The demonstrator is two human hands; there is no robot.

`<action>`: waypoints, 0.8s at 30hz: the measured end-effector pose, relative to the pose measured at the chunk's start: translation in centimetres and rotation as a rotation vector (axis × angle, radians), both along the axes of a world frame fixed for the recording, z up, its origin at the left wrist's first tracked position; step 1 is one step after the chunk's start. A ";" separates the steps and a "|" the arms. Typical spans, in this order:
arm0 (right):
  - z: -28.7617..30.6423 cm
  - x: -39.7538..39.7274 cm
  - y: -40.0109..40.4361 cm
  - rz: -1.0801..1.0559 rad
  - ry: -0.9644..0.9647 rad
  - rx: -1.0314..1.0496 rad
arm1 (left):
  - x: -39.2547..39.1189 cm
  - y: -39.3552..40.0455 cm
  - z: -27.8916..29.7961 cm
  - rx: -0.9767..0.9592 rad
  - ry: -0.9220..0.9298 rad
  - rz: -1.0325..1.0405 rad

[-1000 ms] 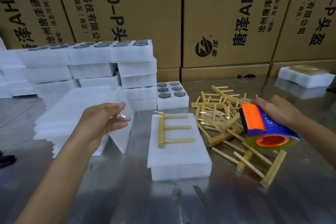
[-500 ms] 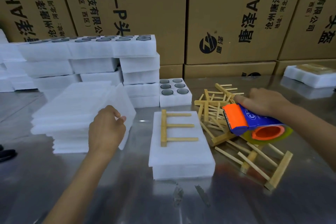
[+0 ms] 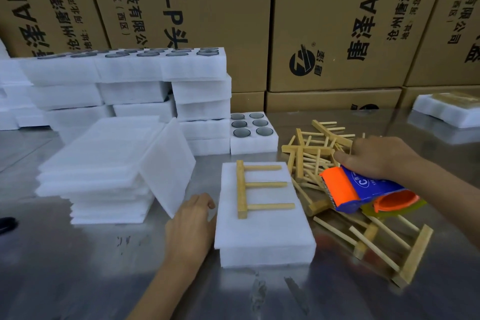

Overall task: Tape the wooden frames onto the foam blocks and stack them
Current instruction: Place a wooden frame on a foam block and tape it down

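We look down on a steel surface [image 3: 78, 267] where a white foam block [image 3: 262, 231] lies at centre, a three-pronged wooden frame [image 3: 255, 188] resting flat on its top, toward the far end. The left hand [image 3: 191, 226] sits at the block's left edge, its fingers [image 3: 205, 201] loosely curled against the foam side and holding nothing. The right hand [image 3: 376, 157] grips a blue and orange tape dispenser [image 3: 363, 191], held above a loose pile of wooden frames [image 3: 319, 151] just right of the block. To the left we see a stack of thin foam sheets [image 3: 104, 164], one sheet [image 3: 168, 166] leaning against it. Behind stand stacked foam blocks [image 3: 161, 86] and printed cardboard boxes [image 3: 337, 21].
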State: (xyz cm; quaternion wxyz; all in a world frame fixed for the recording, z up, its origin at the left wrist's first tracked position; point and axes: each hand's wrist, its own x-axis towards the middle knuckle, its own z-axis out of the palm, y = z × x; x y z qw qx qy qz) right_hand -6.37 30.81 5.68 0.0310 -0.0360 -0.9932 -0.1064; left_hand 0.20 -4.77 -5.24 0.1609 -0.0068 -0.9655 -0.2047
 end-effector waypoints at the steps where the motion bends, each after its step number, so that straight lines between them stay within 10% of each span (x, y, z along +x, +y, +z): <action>1: 0.0 0.0 0.0 0.007 0.008 0.017 | 0.1 -0.1 -0.1 0.016 0.007 -0.007; 8: 0.1 0.6 -0.4 0.038 0.026 0.022 | 1.1 0.1 -0.7 0.030 0.103 -0.176; 18: 0.7 0.9 -1.0 0.074 0.058 0.016 | 0.0 0.3 -0.9 0.759 -0.134 -0.193; 24: 1.0 0.9 -1.0 0.087 0.087 0.001 | -1.3 -0.9 2.5 0.342 0.097 -0.079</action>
